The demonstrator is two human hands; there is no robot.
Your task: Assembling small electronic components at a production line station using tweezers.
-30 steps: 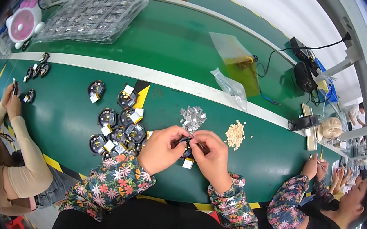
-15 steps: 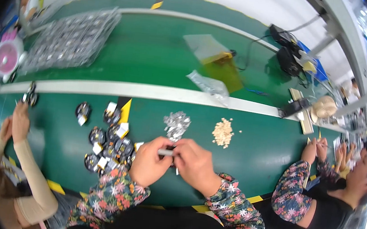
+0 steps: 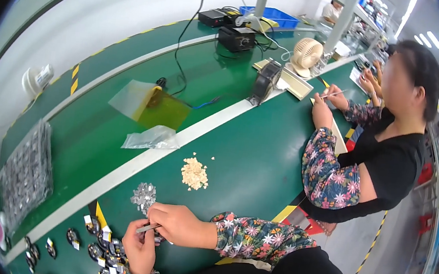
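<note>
Tweezers [image 3: 147, 228] pinched in right hand [image 3: 174, 224] fingers, long axis pointing at left hand [image 3: 140, 250], closed around small part, just beside.

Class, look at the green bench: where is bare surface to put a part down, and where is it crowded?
Bare green lies between the beige pile and the co-worker's floral sleeve. Crowded: the round black parts by the left hand and right hand, with the silver heap beside.
</note>
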